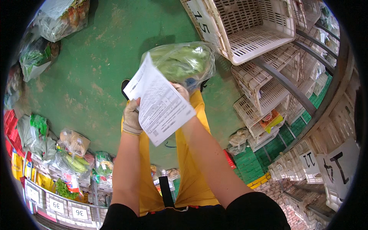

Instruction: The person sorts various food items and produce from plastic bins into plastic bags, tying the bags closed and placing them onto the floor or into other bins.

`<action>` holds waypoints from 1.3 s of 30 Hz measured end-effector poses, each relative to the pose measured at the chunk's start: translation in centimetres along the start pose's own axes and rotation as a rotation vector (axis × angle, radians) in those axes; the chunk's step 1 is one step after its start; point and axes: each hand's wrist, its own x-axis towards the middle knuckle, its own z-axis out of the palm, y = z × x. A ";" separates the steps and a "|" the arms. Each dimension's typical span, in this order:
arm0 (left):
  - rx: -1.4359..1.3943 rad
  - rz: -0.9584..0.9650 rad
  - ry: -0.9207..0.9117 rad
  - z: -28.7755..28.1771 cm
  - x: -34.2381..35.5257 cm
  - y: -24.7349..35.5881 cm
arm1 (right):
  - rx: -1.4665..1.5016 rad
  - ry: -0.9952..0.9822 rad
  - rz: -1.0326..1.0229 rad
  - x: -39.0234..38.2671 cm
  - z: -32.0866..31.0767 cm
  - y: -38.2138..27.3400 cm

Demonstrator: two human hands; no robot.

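Observation:
A printed white paper sheet (pixel 163 103) lies tilted in front of me, with its far corner raised. My left hand (pixel 131 115), in a pale glove with bare fingertips, pinches its left edge between thumb and fingers. Partly behind the sheet, my gloved right hand (pixel 181 91) is closed at the near end of a clear plastic bag of green vegetables (pixel 184 60). The paper hides most of the right hand's fingers. Leafy green bulk fills the bag, which shows a small blue patch near my hand.
White slatted crates (pixel 257 34) stand on metal racks at the right. Bagged produce (pixel 63 21) sits on the green floor (pixel 99 73) at far left. Several bags of vegetables (pixel 74 161) fill a numbered shelf at near left. A brown bag (pixel 239 137) lies by the right rack.

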 end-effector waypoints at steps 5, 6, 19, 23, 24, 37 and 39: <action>0.002 0.082 -0.041 2.9 -3.6 1.5 | -1.668 0.000 -0.359 0.4 -0.5 -1.3; 0.015 0.062 -0.062 4.1 -4.0 2.2 | -1.882 0.053 -0.369 -0.3 -2.6 -3.1; 0.599 0.348 0.192 6.1 -3.9 -3.0 | -1.127 -1.379 -0.215 -55.6 6.3 -36.7; 0.823 0.336 0.265 5.1 -2.1 -4.2 | -1.293 0.147 -1.010 -53.2 4.5 -52.9; 0.894 0.314 0.300 5.5 -2.2 -4.8 | -1.306 0.432 -1.032 -49.5 3.3 -57.3; 0.836 0.545 0.245 -2.5 0.1 -5.6 | -1.420 -0.225 -0.466 -38.3 4.4 -63.9; 1.078 0.342 0.390 0.4 0.6 -7.4 | -1.945 0.002 -0.534 -37.4 4.7 -63.7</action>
